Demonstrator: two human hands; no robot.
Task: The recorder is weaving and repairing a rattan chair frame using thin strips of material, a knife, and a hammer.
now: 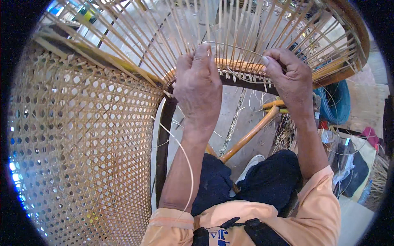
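A thin cane strand point(236, 46) arcs between my two hands, in front of a fan of upright cane strips point(242, 28). One end is at the thumb and fingers of my left hand point(198, 80), which is closed on it. My right hand point(289, 78) pinches the strand between thumb and fingertips. Below it, tightly woven rows point(236, 64) run along the curved dark wooden rail point(250, 84), with short strip ends sticking out underneath. A loose pale strand point(186, 158) hangs curved across my left forearm.
An open-hole woven cane panel point(86, 139) fills the left side. A brown wooden curved frame point(357, 28) rises at the upper right. Beneath are a bamboo-like pole point(250, 135) and floor with cane scraps. A blue container point(337, 102) and loose cane bundles point(283, 133) stand at right.
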